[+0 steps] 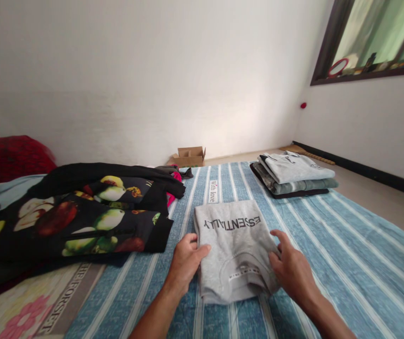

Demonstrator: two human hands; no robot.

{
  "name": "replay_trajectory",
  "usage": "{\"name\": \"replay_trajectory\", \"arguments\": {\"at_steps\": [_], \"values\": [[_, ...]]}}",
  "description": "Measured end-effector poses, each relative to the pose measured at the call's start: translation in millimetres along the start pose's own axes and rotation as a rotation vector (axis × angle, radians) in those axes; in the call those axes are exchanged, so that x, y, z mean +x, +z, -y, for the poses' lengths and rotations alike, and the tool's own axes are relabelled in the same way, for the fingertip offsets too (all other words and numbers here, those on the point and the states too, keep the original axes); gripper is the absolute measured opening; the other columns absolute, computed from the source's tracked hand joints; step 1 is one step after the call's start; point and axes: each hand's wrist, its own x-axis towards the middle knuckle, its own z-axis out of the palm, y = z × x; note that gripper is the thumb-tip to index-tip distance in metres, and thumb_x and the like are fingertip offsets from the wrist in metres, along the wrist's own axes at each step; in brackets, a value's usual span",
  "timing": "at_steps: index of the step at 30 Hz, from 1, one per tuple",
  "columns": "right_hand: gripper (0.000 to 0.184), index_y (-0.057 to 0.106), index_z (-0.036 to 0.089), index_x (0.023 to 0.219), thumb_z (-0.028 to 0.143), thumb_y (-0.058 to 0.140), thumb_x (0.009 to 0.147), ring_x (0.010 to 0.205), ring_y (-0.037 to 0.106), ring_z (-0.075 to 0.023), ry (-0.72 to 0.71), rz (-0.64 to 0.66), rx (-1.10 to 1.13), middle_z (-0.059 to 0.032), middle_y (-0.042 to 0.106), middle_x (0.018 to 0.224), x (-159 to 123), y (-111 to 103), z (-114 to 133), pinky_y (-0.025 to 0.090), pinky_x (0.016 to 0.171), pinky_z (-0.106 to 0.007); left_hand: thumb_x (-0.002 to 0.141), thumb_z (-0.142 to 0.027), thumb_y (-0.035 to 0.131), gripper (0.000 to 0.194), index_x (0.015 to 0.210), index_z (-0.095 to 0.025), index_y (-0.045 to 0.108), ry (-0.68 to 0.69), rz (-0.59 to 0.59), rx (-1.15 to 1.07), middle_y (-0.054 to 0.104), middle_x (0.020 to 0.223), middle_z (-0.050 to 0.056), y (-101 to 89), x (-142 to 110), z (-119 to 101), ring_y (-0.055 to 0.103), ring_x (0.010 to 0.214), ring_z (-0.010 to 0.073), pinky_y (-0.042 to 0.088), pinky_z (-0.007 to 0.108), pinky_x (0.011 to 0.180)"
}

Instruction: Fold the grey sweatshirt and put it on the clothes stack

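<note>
A grey sweatshirt [232,240], folded into a rectangle, lies on the blue striped bedsheet [159,278]. Its dark lettering reads upside down from here, and the collar faces me. At its left edge, my left hand [186,260] grips the fabric, thumb on top and fingers tucked beside and under it. On the opposite edge, my right hand [289,264] pinches the cloth with the thumb, its index finger bent just above the side. The fingertips under the fabric are partly hidden.
A stack of folded clothes [293,172] sits at the back right. Loose clothes, including a black fruit-print garment [110,226], are heaped at left. Beyond the bed's far edge stands an open cardboard box [191,156]. A window [382,37] is at upper right.
</note>
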Motion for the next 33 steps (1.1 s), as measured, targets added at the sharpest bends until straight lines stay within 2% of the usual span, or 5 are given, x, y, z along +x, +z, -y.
{"name": "replay_trajectory", "arguments": {"at_steps": [8,17,22,29,33], "values": [[0.029,0.064,0.021,0.079,0.012,0.038,0.087,0.071,0.060,-0.0155,-0.234,0.121,-0.194,-0.0044,0.064,0.081,1,-18,61,0.028,0.058,-0.025,0.064,-0.020,0.067,0.064,0.124,-0.014,0.048,0.269,0.036,0.318,0.044,0.043,-0.012,45.7,16,-24,0.046,0.041,0.0113,0.033,0.021,0.046],[0.063,0.063,0.019,0.065,0.072,0.033,0.083,0.056,0.055,-0.0162,-0.330,0.287,-0.110,-0.0049,0.062,0.062,9,-35,63,0.024,0.052,-0.026,0.056,-0.011,0.068,0.053,0.108,-0.016,0.063,0.265,0.036,0.270,0.053,0.050,-0.007,72.0,25,-34,0.055,0.054,0.0149,0.037,0.022,0.054],[0.025,0.067,0.018,0.071,0.041,0.058,0.075,0.060,0.058,-0.0183,-0.331,0.339,-0.209,-0.0070,0.067,0.067,14,-38,70,0.021,0.050,-0.026,0.058,-0.014,0.070,0.049,0.106,-0.017,0.063,0.224,0.103,0.243,0.053,0.048,-0.007,76.9,25,-32,0.057,0.049,0.0155,0.039,0.023,0.050],[0.013,0.059,0.018,0.062,0.018,0.047,0.066,0.058,0.054,-0.0149,-0.371,0.363,-0.146,-0.0036,0.061,0.061,29,-55,61,0.025,0.051,-0.025,0.071,-0.032,0.061,0.039,0.105,-0.012,0.059,0.252,0.248,0.192,0.061,0.055,-0.001,46.8,15,-66,0.054,0.038,0.0139,0.037,0.023,0.039],[0.010,0.052,0.018,0.060,0.011,0.046,0.061,0.061,0.051,-0.0126,-0.595,0.353,-0.145,-0.0012,0.059,0.068,32,-88,55,0.029,0.056,-0.024,0.069,-0.038,0.062,0.031,0.088,-0.013,0.061,0.385,0.037,0.134,0.063,0.058,0.000,6.1,27,-84,0.058,0.046,0.0133,0.040,0.021,0.043]]}}
